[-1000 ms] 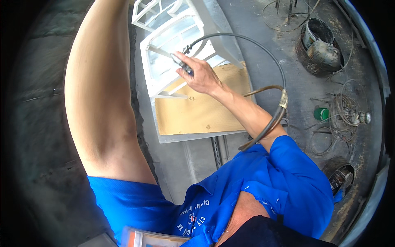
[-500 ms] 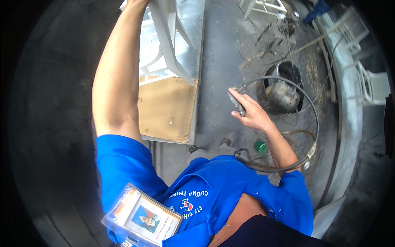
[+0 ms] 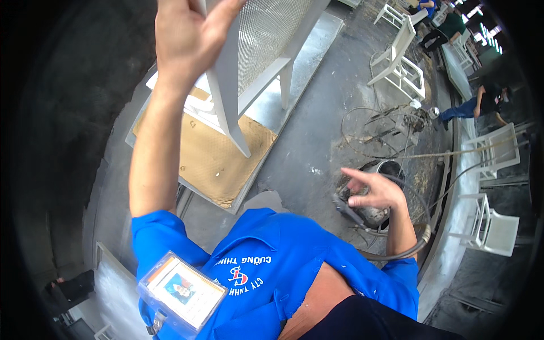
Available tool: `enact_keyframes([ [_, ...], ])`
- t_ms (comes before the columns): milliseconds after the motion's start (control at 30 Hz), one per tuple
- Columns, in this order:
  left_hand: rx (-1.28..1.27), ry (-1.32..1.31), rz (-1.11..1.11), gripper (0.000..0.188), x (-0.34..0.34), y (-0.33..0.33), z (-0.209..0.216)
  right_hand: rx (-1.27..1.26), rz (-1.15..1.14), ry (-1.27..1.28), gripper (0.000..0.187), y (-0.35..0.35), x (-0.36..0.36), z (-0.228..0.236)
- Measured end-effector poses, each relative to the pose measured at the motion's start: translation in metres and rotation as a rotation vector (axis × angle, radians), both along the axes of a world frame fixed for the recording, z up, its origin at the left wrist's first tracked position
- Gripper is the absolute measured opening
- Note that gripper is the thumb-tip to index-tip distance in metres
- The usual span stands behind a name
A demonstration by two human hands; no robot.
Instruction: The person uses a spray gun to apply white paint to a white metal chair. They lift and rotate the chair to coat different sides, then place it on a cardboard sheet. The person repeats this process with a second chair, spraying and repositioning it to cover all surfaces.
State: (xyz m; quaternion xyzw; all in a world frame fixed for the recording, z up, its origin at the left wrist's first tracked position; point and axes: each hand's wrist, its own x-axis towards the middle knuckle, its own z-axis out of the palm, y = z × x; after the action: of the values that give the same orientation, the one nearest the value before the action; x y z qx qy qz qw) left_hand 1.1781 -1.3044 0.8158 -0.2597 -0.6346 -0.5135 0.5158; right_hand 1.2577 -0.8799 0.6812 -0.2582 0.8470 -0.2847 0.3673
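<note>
A white chair [image 3: 226, 107] with a woven panel stands tilted in view on a flat board covered by tan cardboard [image 3: 209, 156]. At the top edge, my left hand [image 3: 190, 42] is at the chair's white frame, thumb out to the right and frame showing between thumb and fingers; the fingertips are cut off. My right hand [image 3: 377, 190] is at a dark spray gun [image 3: 352, 212], its index finger stretched out. The gun is smeared by motion, and its black hose [image 3: 416, 246] loops past my right forearm.
Behind my right hand stands a paint-crusted bucket [image 3: 391, 169]. Hoses and a splattered stand [image 3: 416, 120] are on the grey floor beyond. Several other white chairs [image 3: 405, 54] stand farther off and at right. A person [image 3: 476, 107] stands at far right; others are at the back.
My view has swung, bringing more of the room and other people into sight. My right hand has moved right and down with the spray gun. More of my left hand shows against the chair.
</note>
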Motion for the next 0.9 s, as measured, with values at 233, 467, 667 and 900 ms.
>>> enact_keyframes([
  [233,0.032,-0.355,0.517,0.052,0.030,-0.001,-0.169,-0.413,-0.225,0.041,0.081,-0.045,-0.125,-0.009],
  [467,0.070,-0.454,0.627,0.043,0.016,-0.010,-0.291,-0.323,-0.166,0.009,0.084,-0.034,-0.236,-0.043],
  [667,0.001,-0.343,0.988,0.055,-0.011,-0.032,-0.216,-0.059,-0.034,0.095,0.089,-0.046,-0.324,-0.079],
  [900,0.289,-0.587,1.011,0.065,-0.079,-0.129,-0.055,-0.061,0.030,0.085,0.113,-0.097,-0.412,-0.132],
])
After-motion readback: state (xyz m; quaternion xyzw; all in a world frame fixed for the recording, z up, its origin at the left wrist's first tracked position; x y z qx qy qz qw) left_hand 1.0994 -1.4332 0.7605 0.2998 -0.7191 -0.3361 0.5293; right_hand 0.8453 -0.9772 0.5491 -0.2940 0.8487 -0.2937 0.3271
